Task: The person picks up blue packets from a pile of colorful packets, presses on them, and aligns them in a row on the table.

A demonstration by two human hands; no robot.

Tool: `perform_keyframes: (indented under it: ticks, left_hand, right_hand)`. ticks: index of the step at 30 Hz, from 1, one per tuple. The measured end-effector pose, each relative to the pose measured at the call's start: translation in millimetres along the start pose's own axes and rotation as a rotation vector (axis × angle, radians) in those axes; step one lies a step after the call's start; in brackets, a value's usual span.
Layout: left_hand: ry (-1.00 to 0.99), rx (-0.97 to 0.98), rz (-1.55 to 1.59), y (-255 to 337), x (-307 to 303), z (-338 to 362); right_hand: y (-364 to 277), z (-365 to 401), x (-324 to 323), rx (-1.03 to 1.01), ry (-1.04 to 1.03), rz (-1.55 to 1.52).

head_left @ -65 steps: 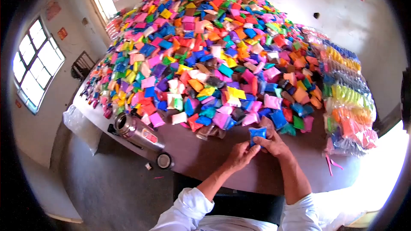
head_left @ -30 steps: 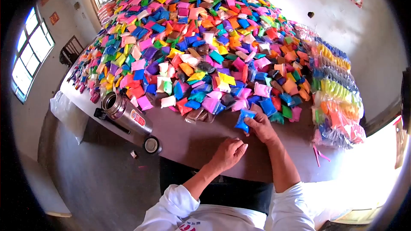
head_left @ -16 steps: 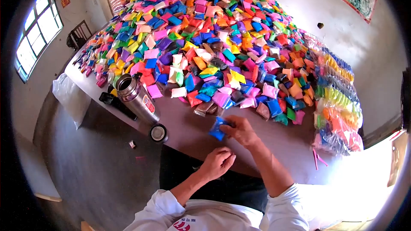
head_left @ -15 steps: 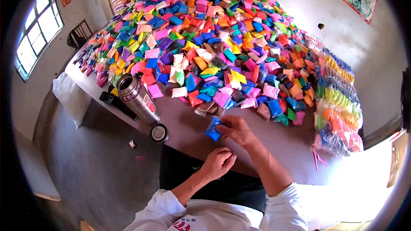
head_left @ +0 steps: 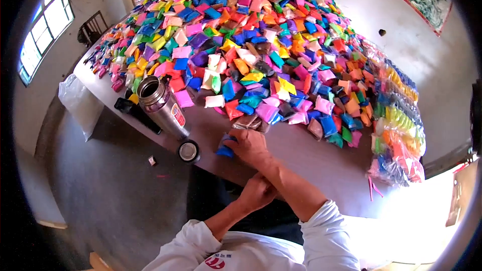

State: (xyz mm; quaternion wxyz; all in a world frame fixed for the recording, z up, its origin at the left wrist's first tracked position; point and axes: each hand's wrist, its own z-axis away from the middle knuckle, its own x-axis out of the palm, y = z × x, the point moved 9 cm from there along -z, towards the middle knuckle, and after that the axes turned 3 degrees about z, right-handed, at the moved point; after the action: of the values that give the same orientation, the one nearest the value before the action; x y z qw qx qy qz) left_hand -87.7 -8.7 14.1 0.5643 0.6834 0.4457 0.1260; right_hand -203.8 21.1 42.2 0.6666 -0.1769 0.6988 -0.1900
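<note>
My right hand (head_left: pixel 249 146) reaches across to the left, low over the table, with its fingers closed on a small blue packet (head_left: pixel 224 146). The packet sticks out to the left of the fingertips. Nearer my body, my left hand (head_left: pixel 258 191) is curled closed beside my right forearm, which hides part of its fingers. Whether anything is inside it cannot be seen. Just beyond my right hand, a brown packet (head_left: pixel 246 122) lies at the front of a big heap of colourful packets (head_left: pixel 261 60).
Left of my hands stands an open steel thermos (head_left: pixel 163 108), with its round lid (head_left: pixel 188 151) at the table edge. A black object (head_left: pixel 135 113) lies beside the thermos. Clear bags of coloured packets (head_left: pixel 399 125) are stacked at right. A white plastic bag (head_left: pixel 80 105) hangs at left.
My right hand has moved left with the blue packet, and its forearm now crosses in front of my left hand. My left hand has shifted slightly right. The view has tilted a little.
</note>
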Motion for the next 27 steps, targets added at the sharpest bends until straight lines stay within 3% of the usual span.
perform_keyframes:
  ticks: [6,9,12,13,14,15,16,21,25,27]
  left_hand:
    - [-0.051,0.09,-0.058,10.5,4.8,-4.6]
    - [0.029,0.151,-0.18,19.3,-1.5,-6.4]
    - [-0.025,0.156,-0.128,25.0,-0.5,-10.5]
    - [-0.02,0.145,-0.133,25.4,-0.5,-10.8]
    - [-0.022,0.147,-0.132,25.2,0.6,-11.3]
    - [-0.013,0.153,-0.137,25.3,0.4,-11.1]
    - [-0.005,0.158,-0.142,25.5,0.1,-11.2]
    - [0.002,0.179,-0.174,27.0,1.2,-12.4]
    - [0.007,0.179,-0.169,28.7,0.2,-13.0]
    - [-0.001,0.144,-0.156,25.3,0.9,-12.0]
  right_hand:
    - [31.7,25.2,-19.8,-0.037,0.214,-0.239]
    - [52.7,55.8,-63.5,-0.064,0.526,-0.177]
    - [116.9,81.5,-104.6,0.148,0.731,-0.009]
    - [132.2,93.9,-124.0,0.068,0.919,0.004]
    - [143.8,102.4,-137.5,0.217,0.898,0.1]
    - [147.3,111.1,-152.0,0.149,0.959,0.173]
    - [159.2,113.7,-157.0,0.228,0.892,0.255]
    - [188.4,115.7,-150.7,0.251,0.696,0.333]
    - [199.5,122.1,-151.1,0.224,0.786,0.347]
    - [185.5,135.1,-162.9,0.1,0.911,0.302]
